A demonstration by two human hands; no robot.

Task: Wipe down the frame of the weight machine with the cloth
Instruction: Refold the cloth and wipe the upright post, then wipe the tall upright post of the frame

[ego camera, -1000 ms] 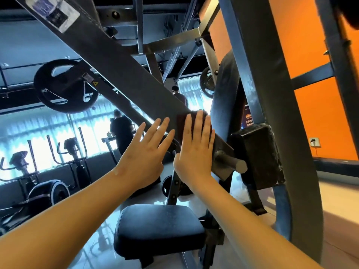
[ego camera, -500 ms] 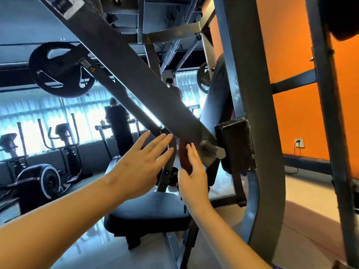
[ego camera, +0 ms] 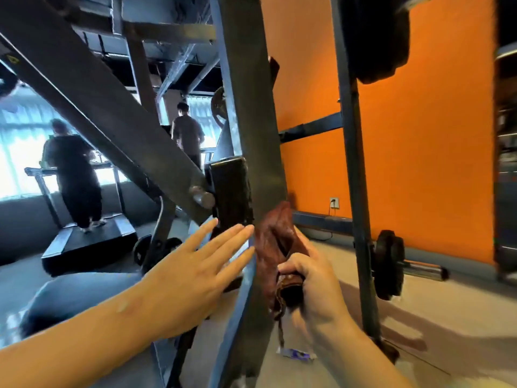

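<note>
i bunch the brown cloth [ego camera: 275, 247] in my right hand [ego camera: 313, 278], fingers clamped round it, against the upright frame post [ego camera: 257, 130]; my left hand [ego camera: 193, 273], fingers spread straight, steadies near the post.

Your only view comes from your head, facing forward and slightly down, close up against the machine's upright post [ego camera: 251, 121]. Your left hand [ego camera: 190, 278] and right hand [ego camera: 316, 287] reach in from the bottom edge.

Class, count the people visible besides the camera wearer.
2. The nearer person stands on the treadmill at left; the farther person stands left of the upright frame post. It may hide more.
</note>
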